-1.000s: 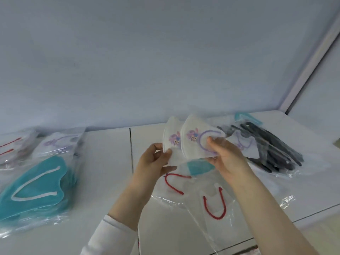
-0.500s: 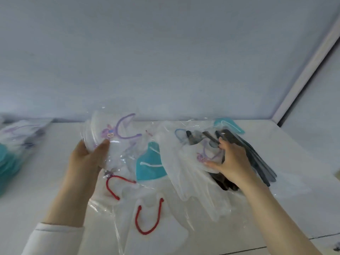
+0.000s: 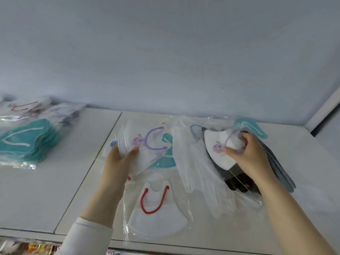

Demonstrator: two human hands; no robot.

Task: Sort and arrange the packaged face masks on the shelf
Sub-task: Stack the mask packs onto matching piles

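Best to lift the cartoon mask (image 3: 219, 144) clear of the black masks (image 3: 237, 183) at three o'clock on the shelf (image 3: 46, 190), then stack it squarely on its twin (image 3: 147, 142). The right hand (image 3: 252, 157) pinches it, thumb on top. The left hand (image 3: 119, 162), at nine o'clock, grips the twin, thumb across its face.
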